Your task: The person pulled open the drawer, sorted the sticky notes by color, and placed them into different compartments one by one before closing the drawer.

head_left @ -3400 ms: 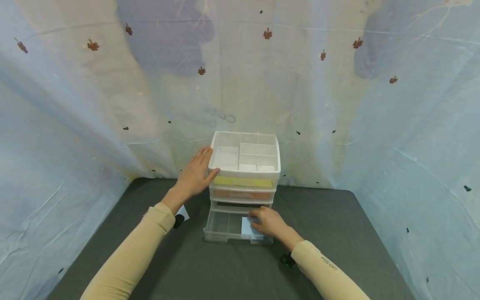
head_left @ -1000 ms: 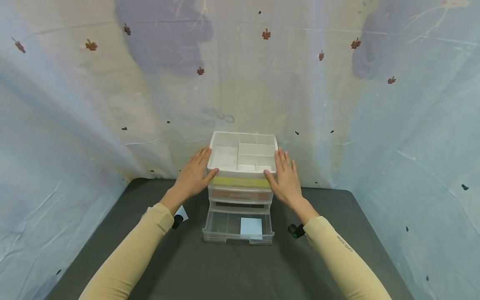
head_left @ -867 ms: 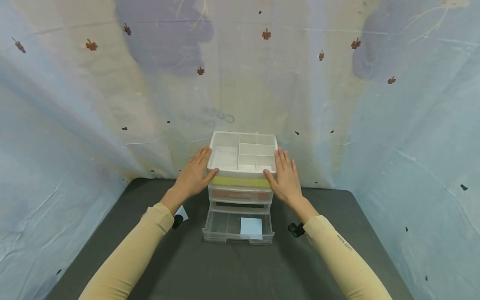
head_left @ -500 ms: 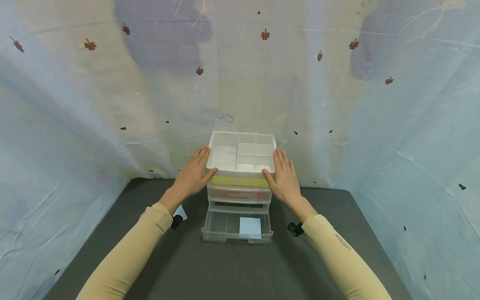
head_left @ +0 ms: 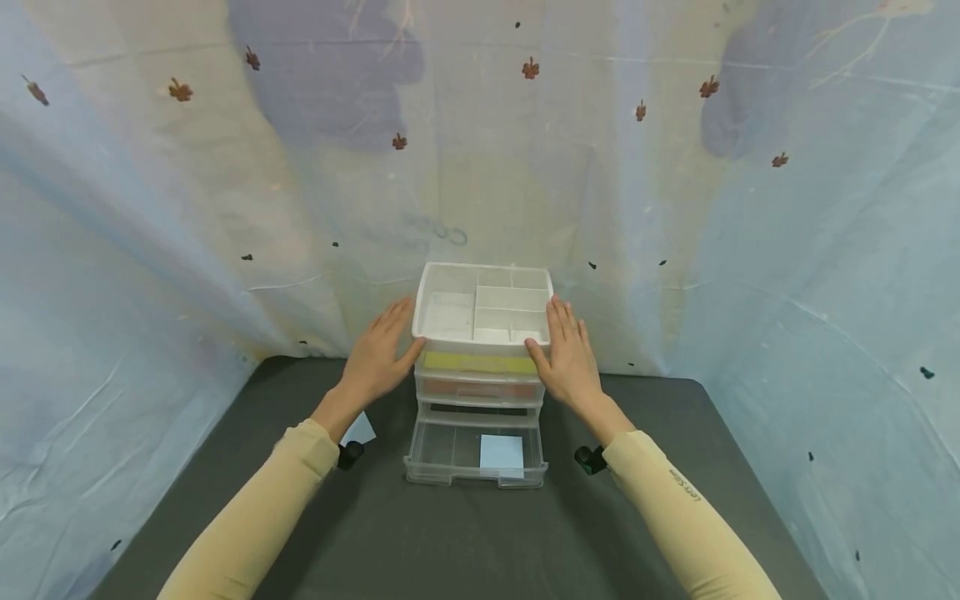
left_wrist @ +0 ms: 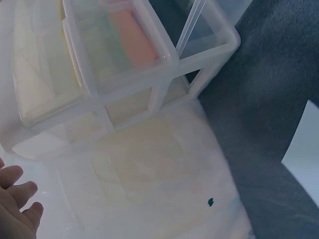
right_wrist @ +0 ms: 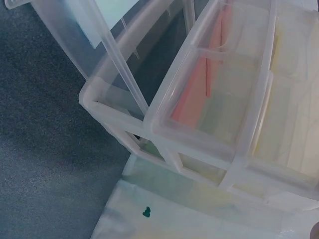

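A white desktop drawer organizer (head_left: 480,387) stands at the table's back, its top a divided tray (head_left: 450,312). The bottom clear drawer (head_left: 431,450) is pulled out, and a light blue paper square (head_left: 501,454) lies in its right part. Yellow and pink-orange contents show in the two drawers above. My left hand (head_left: 375,354) is beside the tray's left edge, fingers extended and a little apart from it, the thumb near the front corner. On the other side my right hand (head_left: 572,358) rests its straight fingers against the tray's right edge.
A second light blue paper (head_left: 360,429) lies on the dark table (head_left: 465,542), left of the organizer and partly behind the left wrist. A patterned curtain (head_left: 480,167) hangs close behind and along both sides.
My right hand has gone from the blue paper in the bottom drawer up to the tray's right edge. The left hand has just shifted slightly left, off the tray's side.
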`<state>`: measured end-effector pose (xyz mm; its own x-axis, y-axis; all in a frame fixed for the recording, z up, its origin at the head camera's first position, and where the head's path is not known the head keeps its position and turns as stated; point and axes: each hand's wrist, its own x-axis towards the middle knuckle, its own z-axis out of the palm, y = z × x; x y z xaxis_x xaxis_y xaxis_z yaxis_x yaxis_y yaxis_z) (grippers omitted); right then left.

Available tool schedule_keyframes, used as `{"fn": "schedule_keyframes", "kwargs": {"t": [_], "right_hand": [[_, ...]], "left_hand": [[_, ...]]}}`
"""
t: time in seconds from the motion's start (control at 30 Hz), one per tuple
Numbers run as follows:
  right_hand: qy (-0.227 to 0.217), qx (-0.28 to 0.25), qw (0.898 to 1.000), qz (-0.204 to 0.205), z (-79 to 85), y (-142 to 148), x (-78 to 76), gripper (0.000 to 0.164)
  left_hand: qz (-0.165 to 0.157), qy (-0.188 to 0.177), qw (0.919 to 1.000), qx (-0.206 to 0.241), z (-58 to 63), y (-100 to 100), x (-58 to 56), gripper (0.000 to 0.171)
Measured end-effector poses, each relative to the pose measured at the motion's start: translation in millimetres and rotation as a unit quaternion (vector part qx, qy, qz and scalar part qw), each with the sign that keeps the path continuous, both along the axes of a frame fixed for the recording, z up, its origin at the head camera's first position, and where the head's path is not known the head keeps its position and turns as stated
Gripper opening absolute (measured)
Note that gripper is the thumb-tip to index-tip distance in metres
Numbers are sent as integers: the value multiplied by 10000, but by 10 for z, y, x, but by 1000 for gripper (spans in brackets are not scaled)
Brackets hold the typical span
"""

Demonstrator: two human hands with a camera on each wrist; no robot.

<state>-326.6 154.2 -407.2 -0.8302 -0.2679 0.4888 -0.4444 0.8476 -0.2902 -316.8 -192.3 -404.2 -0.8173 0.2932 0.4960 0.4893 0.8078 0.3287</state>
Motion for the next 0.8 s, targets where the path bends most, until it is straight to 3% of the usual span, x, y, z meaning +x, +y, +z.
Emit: {"fn": "schedule_keyframes", "kwargs": {"t": [0.1, 0.37, 0.57, 0.8], "right_hand": [[30, -23, 10000, 10, -8, 3, 3, 78], [53, -133, 9999, 57, -9, 13, 19, 78], [-29, -140, 9999, 47, -8, 21, 17, 78], [-34, -99, 9999, 59, 0, 13, 10, 78]], "left_hand": [[97, -18, 9993, 359, -55, -50, 61, 69], [293, -584, 9921, 1069, -270, -255, 174, 63], [263, -1127, 9796, 1640, -421, -431, 205, 60], [424, -1563, 9713, 1744, -609, -639, 196, 60]]}}
